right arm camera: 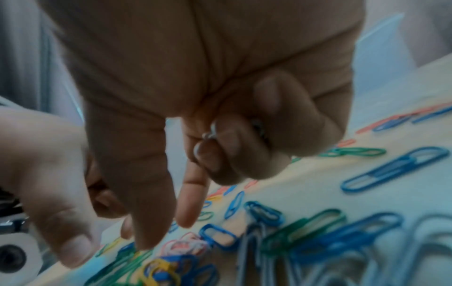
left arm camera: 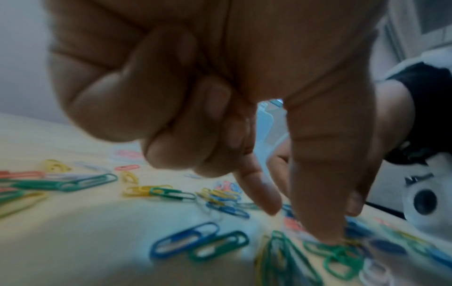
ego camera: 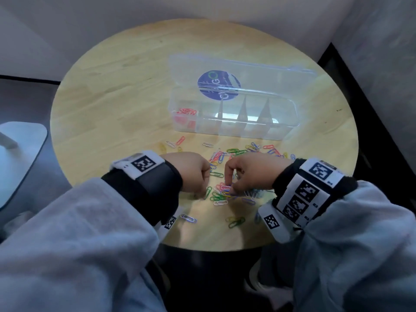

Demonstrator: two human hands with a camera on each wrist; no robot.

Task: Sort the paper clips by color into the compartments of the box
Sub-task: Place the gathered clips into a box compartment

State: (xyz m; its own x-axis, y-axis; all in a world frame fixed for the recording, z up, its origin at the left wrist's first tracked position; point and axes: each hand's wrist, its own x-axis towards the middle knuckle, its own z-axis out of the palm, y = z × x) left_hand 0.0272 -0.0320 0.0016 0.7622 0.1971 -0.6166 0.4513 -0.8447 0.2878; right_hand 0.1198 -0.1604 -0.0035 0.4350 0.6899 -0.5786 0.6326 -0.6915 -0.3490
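A clear compartment box [ego camera: 236,131] stands open on the round wooden table [ego camera: 112,97], with red clips [ego camera: 186,112] in its leftmost compartment. Mixed-colour paper clips [ego camera: 220,194] lie scattered in front of it. My left hand [ego camera: 203,192] hovers over the pile. Three of its fingers curl into the palm. Its thumb and forefinger [left arm camera: 300,222] point down, apart, and the thumb presses on green clips [left arm camera: 342,257]. My right hand [ego camera: 229,188] reaches into the pile with thumb and forefinger [right arm camera: 166,234], while its curled fingers hold a white clip [right arm camera: 211,131].
The box lid [ego camera: 247,70], bearing a blue round sticker [ego camera: 218,84], lies folded back behind the compartments. A few stray clips [ego camera: 235,221] sit near the table's front edge. A white seat [ego camera: 22,154] stands left of the table.
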